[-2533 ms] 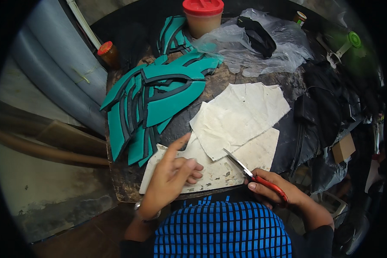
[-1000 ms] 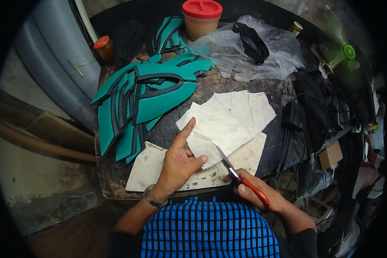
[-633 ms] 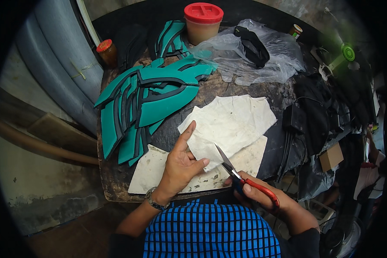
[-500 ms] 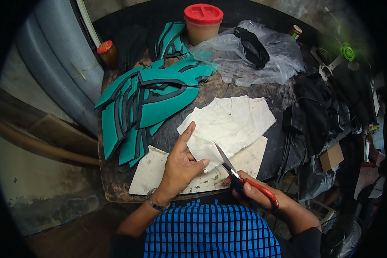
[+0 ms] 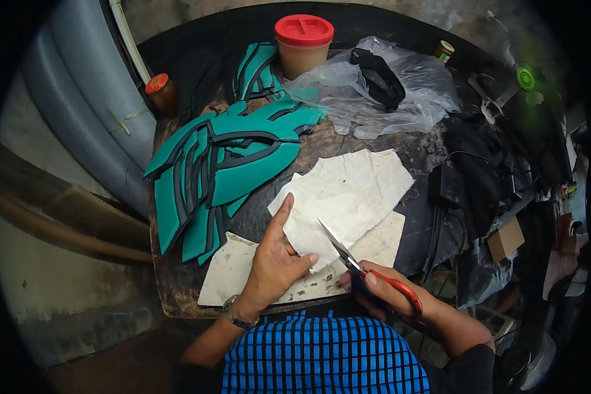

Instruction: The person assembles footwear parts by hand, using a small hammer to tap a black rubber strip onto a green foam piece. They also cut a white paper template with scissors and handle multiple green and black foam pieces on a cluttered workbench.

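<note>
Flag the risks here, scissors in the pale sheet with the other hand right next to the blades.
1. The left hand pins the pale sheet with its thumb close beside the open scissors; a snip could nick it.
2. The sheet lies loose over another sheet, so it may slip and the cut wander.

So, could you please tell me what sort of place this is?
Probably a small craft workshop: a worn, stained worktable holds teal cut-out pieces and whitish sheets, and the right hand holds red-handled scissors.

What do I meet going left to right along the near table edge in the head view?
Left hand on the white sheet → scissors → right hand → small cardboard box.
</note>
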Motion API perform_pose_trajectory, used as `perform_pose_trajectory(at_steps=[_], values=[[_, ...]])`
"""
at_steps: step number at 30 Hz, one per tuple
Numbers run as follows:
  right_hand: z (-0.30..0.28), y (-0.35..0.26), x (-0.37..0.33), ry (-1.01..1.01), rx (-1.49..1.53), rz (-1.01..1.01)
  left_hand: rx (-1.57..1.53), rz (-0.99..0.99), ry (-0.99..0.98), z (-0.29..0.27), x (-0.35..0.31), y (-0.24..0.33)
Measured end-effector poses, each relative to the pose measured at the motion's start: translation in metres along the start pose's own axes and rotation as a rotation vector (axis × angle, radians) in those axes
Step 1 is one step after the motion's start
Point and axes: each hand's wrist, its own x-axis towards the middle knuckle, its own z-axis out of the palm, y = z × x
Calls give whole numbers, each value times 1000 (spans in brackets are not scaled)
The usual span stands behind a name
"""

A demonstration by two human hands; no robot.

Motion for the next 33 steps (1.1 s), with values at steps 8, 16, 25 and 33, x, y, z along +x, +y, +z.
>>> perform_pose_trajectory(at_steps=[8, 16, 25, 33], values=[[-2, -6, 9, 36, 22, 90, -24, -51, -7, -1, -1, 1], [-2, -12, 34, 8, 230, 122, -4, -90, -80, -6, -3, -2], [-7, -20, 52, -45, 283, 117, -54, -87, -90, -9, -5, 1], [-18, -33, 59, 11, 116, 104, -114, -28, -97, -8, -7, 6]])
